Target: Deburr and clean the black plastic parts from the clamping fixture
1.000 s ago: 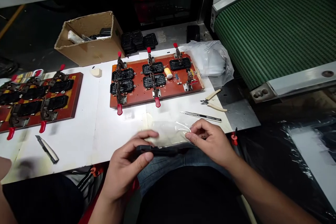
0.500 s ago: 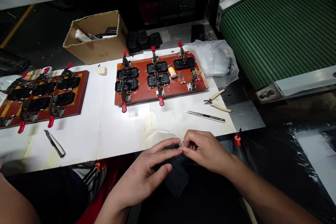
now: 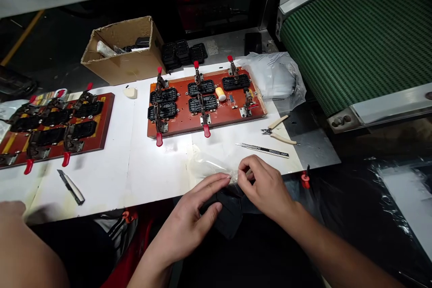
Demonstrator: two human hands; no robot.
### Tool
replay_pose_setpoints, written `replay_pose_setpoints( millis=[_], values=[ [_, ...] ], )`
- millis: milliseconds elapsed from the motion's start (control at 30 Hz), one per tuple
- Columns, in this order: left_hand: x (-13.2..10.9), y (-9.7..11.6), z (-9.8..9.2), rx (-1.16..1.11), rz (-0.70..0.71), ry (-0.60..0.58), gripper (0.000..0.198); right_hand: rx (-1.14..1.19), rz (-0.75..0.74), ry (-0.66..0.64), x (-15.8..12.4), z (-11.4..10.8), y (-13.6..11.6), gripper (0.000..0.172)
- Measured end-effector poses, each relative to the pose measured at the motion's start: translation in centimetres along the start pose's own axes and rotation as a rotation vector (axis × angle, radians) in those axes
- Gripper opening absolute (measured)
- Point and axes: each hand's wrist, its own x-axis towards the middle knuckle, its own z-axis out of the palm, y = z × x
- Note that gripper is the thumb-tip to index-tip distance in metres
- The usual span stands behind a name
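At the table's near edge my left hand [image 3: 197, 216] grips a flat black plastic part [image 3: 229, 211] from below, with its fingers stretched along the top. My right hand [image 3: 263, 186] is closed in a pinch on the edge of a clear plastic bag [image 3: 207, 166] that lies on the white table [image 3: 141, 175] just above the part. Both hands meet over my lap. Part of the black part is hidden under my fingers.
A red clamp board [image 3: 202, 103] with several black parts sits mid-table; a second board [image 3: 54, 126] lies at left. A cardboard box [image 3: 123, 51], cutters [image 3: 278, 130], a blade [image 3: 265, 149], a knife [image 3: 70, 186], a bag pile [image 3: 273, 76] and a green conveyor [image 3: 357, 31] surround them. Another person's arm [image 3: 23, 252] is at bottom left.
The black part went from level at the table edge down toward my lap and tilted. My right hand shifted left and pinched the bag edge beside my left fingertips.
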Motion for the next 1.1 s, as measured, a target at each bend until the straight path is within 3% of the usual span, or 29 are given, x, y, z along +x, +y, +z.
replay_pose_setpoints(
  millis=[133, 267, 333, 400, 467, 567, 700, 800, 933, 1100],
  values=[
    [0.1, 0.3, 0.1, -0.066, -0.016, 0.026, 0.046, 0.258, 0.133, -0.156, 0.2, 0.6, 0.4, 0.015],
    [-0.1, 0.2, -0.2, -0.186, -0.052, 0.062, 0.041, -0.007, -0.021, 0.062, 0.7, 0.2, 1.4, 0.011],
    [0.0, 0.1, -0.2, -0.242, -0.066, 0.094, 0.038, 0.092, 0.01, 0.111, 0.8, 0.0, 1.5, 0.008],
    [0.3, -0.2, 0.1, -0.329, -0.09, 0.171, 0.037, 0.307, 0.087, 0.08, 0.7, -0.1, 1.4, 0.008],
    [0.7, -0.4, 0.7, -0.49, -0.112, 0.277, 0.047, 0.412, 0.12, 0.067, 0.4, -0.1, 1.1, 0.008],
    [1.3, -0.7, 1.9, -0.822, -0.15, 0.391, 0.069, 0.388, 0.102, 0.078, -0.3, 0.2, 0.5, 0.005],
    [1.7, -1.1, 3.1, -1.045, -0.224, 0.491, 0.074, 0.467, 0.09, 0.067, -0.8, 0.4, -0.1, 0.007],
    [1.7, -1.3, 3.4, -1.096, -0.251, 0.449, 0.058, 0.553, 0.074, 0.027, -0.9, 0.2, -0.1, 0.013],
    [1.1, -1.2, 3.4, -1.128, -0.159, 0.348, 0.027, 0.631, 0.1, -0.015, -1.2, -0.2, 0.3, 0.019],
    [0.4, -0.6, 3.3, -1.064, -0.046, 0.184, 0.025, 0.67, 0.187, -0.139, -1.4, -0.5, -0.2, 0.023]
  ],
)
